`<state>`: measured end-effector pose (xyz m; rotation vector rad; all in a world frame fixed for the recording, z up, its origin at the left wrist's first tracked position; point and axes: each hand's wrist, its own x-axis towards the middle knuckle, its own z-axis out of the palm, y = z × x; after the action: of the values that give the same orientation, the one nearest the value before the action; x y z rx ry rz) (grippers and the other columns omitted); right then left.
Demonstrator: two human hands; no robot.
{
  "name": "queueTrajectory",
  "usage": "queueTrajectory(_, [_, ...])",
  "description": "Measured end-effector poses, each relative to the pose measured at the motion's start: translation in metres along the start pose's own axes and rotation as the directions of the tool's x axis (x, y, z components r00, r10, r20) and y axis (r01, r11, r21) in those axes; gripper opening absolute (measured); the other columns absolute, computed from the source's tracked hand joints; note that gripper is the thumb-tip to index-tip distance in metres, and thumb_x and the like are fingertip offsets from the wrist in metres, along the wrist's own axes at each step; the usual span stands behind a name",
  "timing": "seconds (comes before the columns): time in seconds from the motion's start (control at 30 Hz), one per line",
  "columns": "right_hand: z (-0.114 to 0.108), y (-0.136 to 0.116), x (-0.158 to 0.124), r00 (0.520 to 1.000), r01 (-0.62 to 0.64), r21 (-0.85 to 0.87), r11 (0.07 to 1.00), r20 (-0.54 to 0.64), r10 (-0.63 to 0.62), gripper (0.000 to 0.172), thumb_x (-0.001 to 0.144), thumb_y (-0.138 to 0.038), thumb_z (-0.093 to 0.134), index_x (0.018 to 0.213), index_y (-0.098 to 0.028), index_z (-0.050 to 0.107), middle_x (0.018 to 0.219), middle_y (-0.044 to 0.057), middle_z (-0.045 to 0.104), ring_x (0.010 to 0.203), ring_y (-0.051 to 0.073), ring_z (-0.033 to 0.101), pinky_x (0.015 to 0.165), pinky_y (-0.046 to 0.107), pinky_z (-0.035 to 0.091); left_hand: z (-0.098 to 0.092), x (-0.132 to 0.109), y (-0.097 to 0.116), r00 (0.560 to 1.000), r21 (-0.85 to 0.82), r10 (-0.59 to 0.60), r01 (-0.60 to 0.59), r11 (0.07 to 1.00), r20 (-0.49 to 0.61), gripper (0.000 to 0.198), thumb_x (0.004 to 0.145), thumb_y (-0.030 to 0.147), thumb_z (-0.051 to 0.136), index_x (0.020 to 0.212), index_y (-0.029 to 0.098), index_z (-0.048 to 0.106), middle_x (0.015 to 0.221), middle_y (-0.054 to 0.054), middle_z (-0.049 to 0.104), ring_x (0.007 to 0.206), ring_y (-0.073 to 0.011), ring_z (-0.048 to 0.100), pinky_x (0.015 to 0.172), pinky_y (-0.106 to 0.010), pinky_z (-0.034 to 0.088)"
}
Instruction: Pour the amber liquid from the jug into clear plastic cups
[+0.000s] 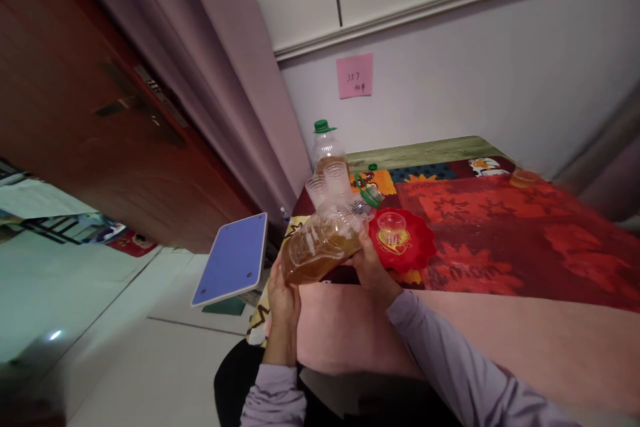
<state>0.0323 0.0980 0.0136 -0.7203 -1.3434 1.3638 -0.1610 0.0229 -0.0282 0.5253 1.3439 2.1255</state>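
Both hands hold a large clear plastic bottle of amber liquid, tilted well over with its neck toward the upper right. My left hand cups the base, while my right hand grips it near the shoulder. Around the neck end shows a green plastic carrying ring. Just right of the neck, a clear plastic cup stands on a red scalloped plate. Whether liquid is flowing cannot be made out. Behind the bottle rise stacked clear cups, their lower parts hidden.
A second bottle with a green cap stands upright at the back left. A loose green cap lies nearby. Farther right sits a cup of amber liquid. A blue-topped stool is left of the patterned table.
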Motion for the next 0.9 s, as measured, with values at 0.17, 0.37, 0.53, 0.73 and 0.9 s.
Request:
queueTrajectory(0.17, [-0.001, 0.006, 0.004, 0.99, -0.142, 0.168, 0.975, 0.045, 0.136, 0.1, 0.099, -0.091, 0.02, 0.175, -0.028, 0.028, 0.158, 0.014, 0.065, 0.124, 0.033, 0.076, 0.085, 0.048, 0.07, 0.004, 0.005, -0.001, 0.996, -0.009, -0.054, 0.055, 0.998, 0.067, 0.051, 0.089, 0.045, 0.083, 0.134, 0.022, 0.079, 0.146, -0.012, 0.076, 0.145, -0.0317, 0.064, 0.131, -0.052, 0.042])
queueTrajectory(0.37, [0.006, 0.005, 0.0, 0.978, -0.208, 0.352, 0.913, 0.051, 0.203, 0.092, 0.1, -0.089, 0.029, 0.167, -0.027, 0.044, 0.157, 0.013, 0.067, 0.132, 0.036, 0.073, 0.084, 0.053, 0.071, 0.007, 0.003, 0.009, 0.992, -0.038, -0.08, 0.084, 0.996, 0.102, 0.053, 0.088, 0.047, 0.082, 0.135, 0.024, 0.079, 0.149, -0.009, 0.074, 0.145, -0.0313, 0.064, 0.132, -0.051, 0.042])
queueTrajectory(0.53, [0.011, 0.004, -0.003, 0.964, -0.264, 0.358, 0.896, 0.113, 0.239, 0.102, 0.094, -0.097, 0.025, 0.164, -0.026, 0.045, 0.161, 0.015, 0.063, 0.139, 0.038, 0.068, 0.09, 0.056, 0.069, 0.013, -0.001, 0.016, 0.983, -0.056, -0.047, 0.058, 0.997, 0.176, 0.059, 0.093, 0.065, 0.074, 0.139, 0.028, 0.077, 0.153, -0.009, 0.072, 0.148, -0.0323, 0.062, 0.13, -0.051, 0.044])
queueTrajectory(0.73, [0.015, 0.003, -0.006, 0.967, -0.243, 0.655, 0.716, 0.111, 0.227, 0.097, 0.088, -0.091, 0.059, 0.159, -0.025, 0.056, 0.154, 0.015, 0.069, 0.136, 0.042, 0.069, 0.096, 0.064, 0.066, 0.011, 0.0, 0.019, 0.978, -0.06, -0.114, 0.126, 0.99, 0.177, 0.061, 0.096, 0.071, 0.067, 0.142, 0.032, 0.075, 0.151, -0.007, 0.074, 0.142, -0.0329, 0.066, 0.122, -0.053, 0.052])
queueTrajectory(0.9, [0.018, 0.007, -0.009, 0.959, -0.268, 0.728, 0.631, 0.136, 0.25, 0.08, 0.093, -0.085, 0.061, 0.151, -0.031, 0.064, 0.153, 0.009, 0.072, 0.138, 0.037, 0.068, 0.107, 0.063, 0.062, 0.005, 0.004, 0.017, 0.988, -0.129, -0.122, 0.133, 0.983, 0.095, 0.063, 0.091, 0.074, 0.073, 0.135, 0.03, 0.079, 0.142, -0.007, 0.078, 0.138, -0.0317, 0.069, 0.121, -0.051, 0.053])
